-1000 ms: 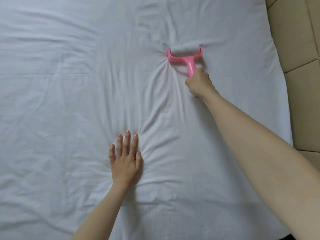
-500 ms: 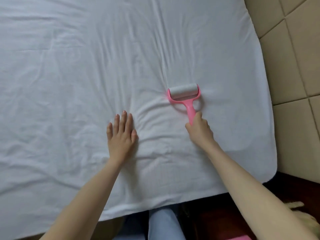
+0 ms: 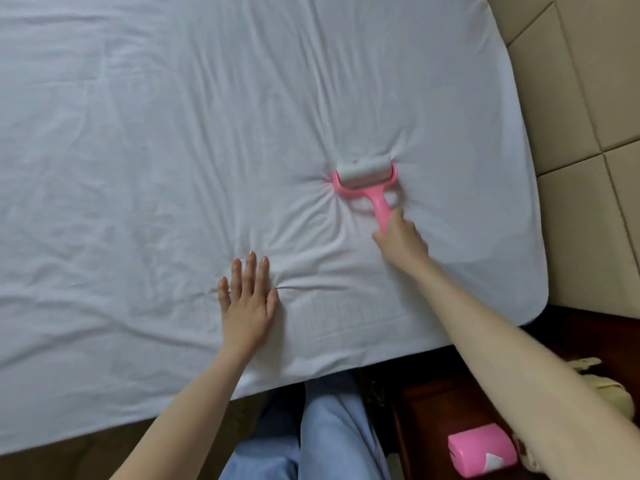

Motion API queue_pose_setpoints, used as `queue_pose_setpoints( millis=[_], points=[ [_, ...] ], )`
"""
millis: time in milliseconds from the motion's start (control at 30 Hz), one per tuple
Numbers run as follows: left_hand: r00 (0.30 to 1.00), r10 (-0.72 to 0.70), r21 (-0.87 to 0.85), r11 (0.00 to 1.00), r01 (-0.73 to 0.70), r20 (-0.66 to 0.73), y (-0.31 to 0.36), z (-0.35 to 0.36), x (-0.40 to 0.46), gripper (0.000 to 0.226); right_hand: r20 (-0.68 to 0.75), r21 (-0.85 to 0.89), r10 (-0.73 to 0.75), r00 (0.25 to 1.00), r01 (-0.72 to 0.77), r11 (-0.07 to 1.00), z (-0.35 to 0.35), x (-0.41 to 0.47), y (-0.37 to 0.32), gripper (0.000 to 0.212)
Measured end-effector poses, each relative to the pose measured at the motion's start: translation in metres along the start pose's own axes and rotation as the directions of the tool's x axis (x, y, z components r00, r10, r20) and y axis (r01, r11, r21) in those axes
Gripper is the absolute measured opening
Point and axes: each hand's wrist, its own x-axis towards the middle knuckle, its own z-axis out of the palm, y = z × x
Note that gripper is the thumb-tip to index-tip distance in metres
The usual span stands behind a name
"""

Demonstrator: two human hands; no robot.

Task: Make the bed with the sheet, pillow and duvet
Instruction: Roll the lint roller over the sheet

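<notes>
- The white sheet (image 3: 145,161) covers the mattress from the far left right across to its rounded corner on the right, and it is rumpled with soft creases on the left side.
- Her left hand (image 3: 246,303) lies palm down on the sheet near the bed's front edge, fingers straight and close together, thumb out to the side; it holds nothing, it only presses the cloth, and folds gather at its thumb side.
- Below the edge of the bed I can see light blue trousers (image 3: 332,434), the person standing tight against the mattress.
- Between the two hands the sheet is pulled into creases that fan out toward the roller.
- The pink lint roller (image 3: 366,180) sits on the sheet right of centre, its white drum down on the cloth and its handle slanting back toward her.
- Her right hand (image 3: 401,239) is curled round the lower end of that handle, gripping it, the arm stretched out from the lower right.
- A pink box (image 3: 481,453) rests on dark wood at the lower right, just beside her forearm.
- Beige padded panels (image 3: 588,168) run up the far right, next to the mattress corner.
</notes>
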Motion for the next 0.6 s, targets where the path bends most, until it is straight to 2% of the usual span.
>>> queue_pose_setpoints(
  millis=[100, 233, 333, 433, 600],
  points=[
    [1.000, 0.005, -0.006, 1.000, -0.005, -0.004, -0.002, 0.001, 0.000, 0.059, -0.041, 0.023, -0.039, 0.998, 0.040, 0.999, -0.014, 0.031, -0.030, 0.049],
    [1.000, 0.012, -0.022, 1.000, -0.012, -0.009, -0.004, 0.001, -0.001, 0.059, -0.052, 0.057, -0.034, 0.998, 0.037, 0.998, -0.010, 0.023, -0.031, 0.041],
    [1.000, 0.014, -0.042, 0.999, -0.015, -0.011, -0.004, 0.000, -0.002, 0.060, -0.007, 0.080, 0.005, 1.000, -0.005, 0.997, 0.013, -0.017, 0.005, 0.031],
    [1.000, 0.017, -0.049, 0.999, -0.018, -0.013, -0.003, -0.001, -0.002, 0.060, 0.052, 0.036, 0.042, 0.998, -0.044, 0.998, 0.040, -0.070, 0.053, 0.031],
    [1.000, 0.006, -0.063, 0.998, -0.005, 0.013, 0.003, -0.010, -0.005, 0.062, 0.136, -0.188, 0.118, 0.984, -0.091, 0.978, 0.064, -0.151, 0.121, 0.035]
  ],
)
